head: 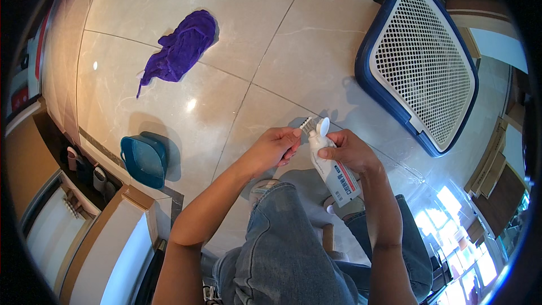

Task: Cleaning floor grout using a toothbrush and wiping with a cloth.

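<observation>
My left hand [277,146] pinches a small brush [307,124], which looks like a toothbrush; its pale bristles stick out past the fingertips and its handle is hidden in the hand. Beside it, my right hand [351,152] grips a white squeeze tube [332,173] that bears printed writing in blue and red. The tube tilts with its neck up towards the brush, and its flip cap [323,127] stands open. Bristles and tube neck are very near each other; whether they touch I cannot tell. Both hands are above my knees, over the tiled floor.
A purple cloth [182,48] lies crumpled on the floor tiles [288,67]. At the left stands a blue plastic basin [144,161], near a cabinet with shoes [99,180]. A blue-rimmed pet toilet tray with a white grid [423,63] is at the upper right.
</observation>
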Motion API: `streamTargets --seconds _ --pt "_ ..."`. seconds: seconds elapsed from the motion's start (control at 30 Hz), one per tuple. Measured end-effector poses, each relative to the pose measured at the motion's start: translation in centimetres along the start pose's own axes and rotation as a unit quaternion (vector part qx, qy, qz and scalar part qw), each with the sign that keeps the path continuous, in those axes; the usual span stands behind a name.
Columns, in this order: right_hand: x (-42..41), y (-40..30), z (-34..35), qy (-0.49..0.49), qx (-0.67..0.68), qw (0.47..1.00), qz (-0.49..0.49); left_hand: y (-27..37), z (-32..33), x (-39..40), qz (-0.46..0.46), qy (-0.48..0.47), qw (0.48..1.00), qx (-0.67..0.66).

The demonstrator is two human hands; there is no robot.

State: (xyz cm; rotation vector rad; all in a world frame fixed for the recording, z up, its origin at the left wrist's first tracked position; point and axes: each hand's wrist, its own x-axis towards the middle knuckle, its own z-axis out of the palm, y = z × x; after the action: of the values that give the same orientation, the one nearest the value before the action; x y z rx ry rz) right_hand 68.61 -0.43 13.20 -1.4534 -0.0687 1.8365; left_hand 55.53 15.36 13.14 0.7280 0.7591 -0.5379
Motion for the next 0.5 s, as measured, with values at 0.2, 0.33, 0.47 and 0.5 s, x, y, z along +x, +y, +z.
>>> streamTargets --seconds 0.2,0.33,0.47,0.5 --pt "0.1 -0.1 -0.1 0.002 -0.012 1.000 0.020 0.2 -0.4 0.0 -0.001 -0.014 0.999 0.033" --pt "0.4 0.1 -0.4 -0.012 -0.026 0.999 0.020 1.9 -1.6 -0.6 -0.073 -0.041 0.995 0.045" --pt "2.4 1.2 0.1 0.073 -0.138 0.988 -0.020 1.3 -4.1 0.3 -0.068 -0.020 0.997 -0.042" --pt "3.4 2.6 -0.4 0.075 -0.190 0.978 -0.035 1.0 -4.6 1.1 -0.043 0.038 0.995 -0.078"
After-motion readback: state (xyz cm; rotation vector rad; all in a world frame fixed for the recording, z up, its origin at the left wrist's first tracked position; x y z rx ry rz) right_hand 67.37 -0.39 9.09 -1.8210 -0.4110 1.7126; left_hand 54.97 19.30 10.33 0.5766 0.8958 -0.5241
